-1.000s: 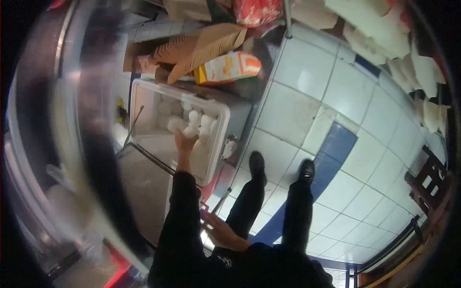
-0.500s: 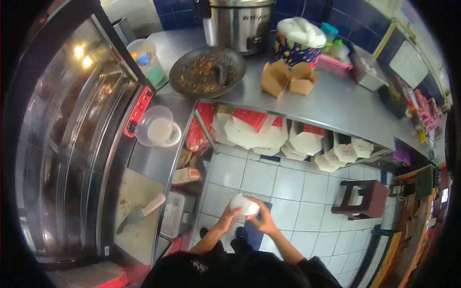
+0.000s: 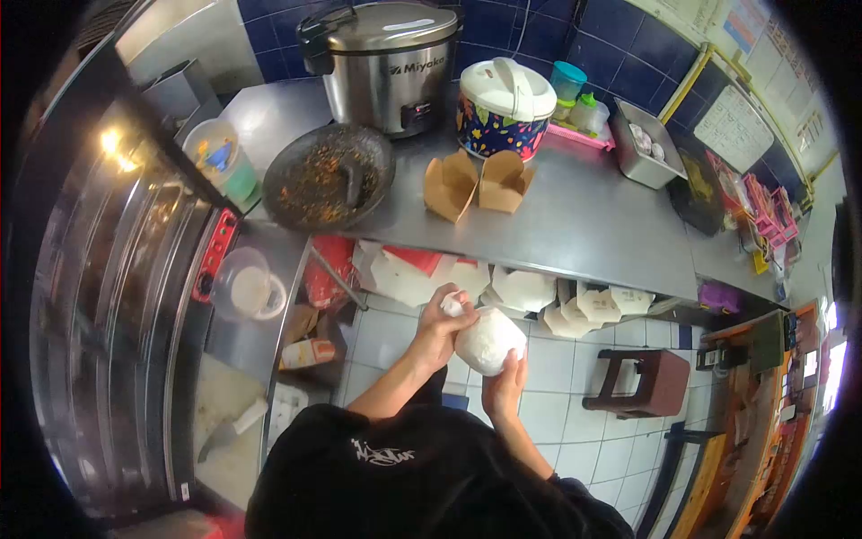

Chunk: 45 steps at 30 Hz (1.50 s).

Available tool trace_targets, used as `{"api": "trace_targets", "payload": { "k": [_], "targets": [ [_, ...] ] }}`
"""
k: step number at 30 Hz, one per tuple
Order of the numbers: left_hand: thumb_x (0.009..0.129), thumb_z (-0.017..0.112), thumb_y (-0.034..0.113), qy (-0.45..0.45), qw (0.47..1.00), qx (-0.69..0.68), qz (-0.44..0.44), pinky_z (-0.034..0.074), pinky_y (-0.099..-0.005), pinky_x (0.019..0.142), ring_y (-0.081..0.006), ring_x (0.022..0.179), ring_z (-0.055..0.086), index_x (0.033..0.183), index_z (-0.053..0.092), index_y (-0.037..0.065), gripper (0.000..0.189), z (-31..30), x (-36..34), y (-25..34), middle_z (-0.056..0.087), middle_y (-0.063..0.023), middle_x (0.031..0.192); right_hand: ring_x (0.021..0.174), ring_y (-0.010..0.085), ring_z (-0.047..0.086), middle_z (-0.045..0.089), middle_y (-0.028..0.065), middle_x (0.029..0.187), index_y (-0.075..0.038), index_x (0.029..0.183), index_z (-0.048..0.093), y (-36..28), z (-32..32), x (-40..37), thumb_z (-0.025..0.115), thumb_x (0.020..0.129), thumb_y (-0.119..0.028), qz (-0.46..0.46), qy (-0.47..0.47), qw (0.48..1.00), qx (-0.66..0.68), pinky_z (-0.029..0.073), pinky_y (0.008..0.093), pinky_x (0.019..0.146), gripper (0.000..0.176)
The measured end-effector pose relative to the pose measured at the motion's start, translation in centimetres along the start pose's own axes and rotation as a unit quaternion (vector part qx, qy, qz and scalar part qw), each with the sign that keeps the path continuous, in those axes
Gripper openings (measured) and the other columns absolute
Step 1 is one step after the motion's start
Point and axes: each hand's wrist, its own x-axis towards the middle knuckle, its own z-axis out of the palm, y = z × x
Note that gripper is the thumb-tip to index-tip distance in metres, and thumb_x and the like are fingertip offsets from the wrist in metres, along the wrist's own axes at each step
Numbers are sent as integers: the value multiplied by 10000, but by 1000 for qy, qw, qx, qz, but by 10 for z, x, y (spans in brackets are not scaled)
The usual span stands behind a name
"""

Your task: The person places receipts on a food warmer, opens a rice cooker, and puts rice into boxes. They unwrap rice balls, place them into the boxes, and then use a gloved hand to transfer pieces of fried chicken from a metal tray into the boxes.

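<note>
In front of my body hangs a bulging white bag (image 3: 490, 342), rounded and filled with something white; its contents cannot be made out for certain. My left hand (image 3: 436, 331) is closed around its gathered neck, and a white tuft pokes out between the fingers. From the lower right, my right hand (image 3: 505, 386) grips the side of the bag with fingers and thumb. On the counter ahead stand two open brown paper boxes (image 3: 451, 186), apart from both hands.
A dark pan (image 3: 330, 180) with food bits, a steel rice cooker (image 3: 388, 72) and a patterned cooker (image 3: 505, 103) stand on the steel counter (image 3: 584, 220). Folded white boxes (image 3: 521, 289) fill the shelf below. A knife (image 3: 233, 429) lies at left; a brown stool (image 3: 642, 384) stands right.
The bag and both hands have risen closer to the counter, and the bag shows larger. My left hand now clasps its neck. The view has tilted up and moved nearer the counter.
</note>
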Motion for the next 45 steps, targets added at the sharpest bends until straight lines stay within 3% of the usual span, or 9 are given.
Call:
{"api": "trace_targets", "payload": {
  "k": [9,11,16,23,25,35,39,42,45],
  "targets": [
    [947,440,309,21,987,-85,-131,331,-345,1004,-178,1103,498,1214,476,37,383,38,190,18,543,-70,1192,1124,215,468,482,118,1200,-9,1248,377,-54,41,223,391,962,-277,93,56,990,87,378,344,953,392],
    [945,440,323,67,987,-96,-111,354,-349,992,-193,1127,494,1216,471,30,400,48,221,25,537,-83,1198,1076,186,466,477,109,1172,-60,1216,379,-49,41,255,512,927,-282,-65,-64,992,-91,382,334,934,388],
    [942,449,350,208,977,-51,2,454,-374,896,-222,1049,560,1220,452,6,442,41,272,44,559,-110,1153,784,79,408,418,0,804,-49,832,430,-74,49,293,600,854,-44,-154,32,963,-220,383,229,706,172],
    [951,405,408,255,967,-2,3,427,-368,930,-224,1081,538,1227,449,7,488,51,299,46,538,-110,1188,975,200,545,546,111,1103,-11,1092,508,-102,58,345,612,816,-23,-300,-19,894,-331,446,301,832,296],
    [955,385,417,231,972,39,22,415,-361,938,-219,1091,530,1229,450,6,498,55,298,47,532,-105,1200,1086,245,531,560,116,1170,-28,1076,576,-113,67,354,625,799,-22,-319,-178,824,-432,441,340,885,280],
    [953,399,406,218,971,44,86,395,-340,939,-201,1086,522,1208,461,-15,496,44,307,35,552,-91,1169,773,101,603,662,58,862,-8,885,627,-82,48,407,605,819,-32,-96,-164,920,-343,469,227,662,73],
    [926,486,278,189,918,305,171,416,-296,872,-148,1000,553,1112,527,-24,357,31,323,40,612,-78,1059,597,50,474,551,-24,678,-36,834,581,-81,45,444,559,868,-59,-99,-137,945,-279,388,224,533,47],
    [885,524,162,98,776,562,269,457,-314,819,-190,909,611,1034,581,8,222,27,320,50,646,-121,932,589,41,453,548,-26,677,-38,838,577,-78,40,455,548,875,-63,-17,-194,947,-254,363,213,530,54],
    [883,538,200,70,785,585,190,436,-331,832,-227,951,597,1036,579,10,248,21,314,47,624,-130,1001,601,32,438,530,-39,681,-39,850,568,-74,40,459,539,882,-59,-8,-234,926,-296,347,205,531,48]
  ]
}}
